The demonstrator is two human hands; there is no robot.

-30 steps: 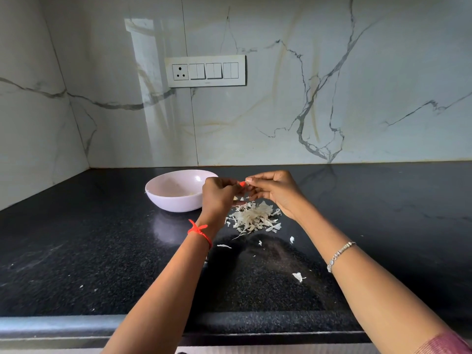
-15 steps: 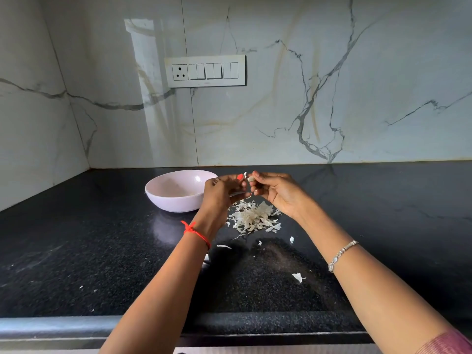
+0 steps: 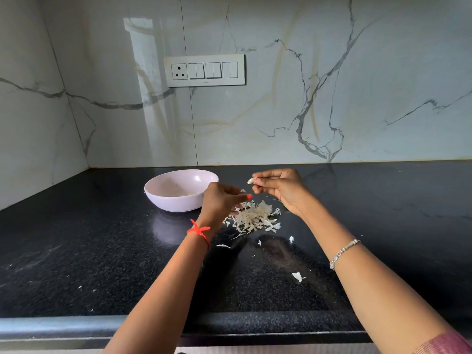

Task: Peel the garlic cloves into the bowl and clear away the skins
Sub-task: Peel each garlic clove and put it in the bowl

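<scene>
My right hand (image 3: 283, 189) pinches a small garlic clove (image 3: 251, 180) at its fingertips, raised above the black counter. My left hand (image 3: 221, 200) hangs lower and to the left, just over the pile of garlic skins (image 3: 255, 218), with a small flake of skin (image 3: 242, 190) at its fingertips. The pale pink bowl (image 3: 163, 198) stands on the counter left of both hands, and my left hand covers its right rim. A few pale peeled cloves lie inside the bowl.
Loose skin flakes (image 3: 297, 276) are scattered on the black granite counter (image 3: 76, 251) nearer to me. A marble wall with a switch panel (image 3: 204, 70) stands behind, and a side wall closes the left corner. The counter's front edge runs along the bottom.
My hands were together on the clove. Now they have drawn apart: the left hand dropped toward the skin pile, while the right hand keeps the clove raised.
</scene>
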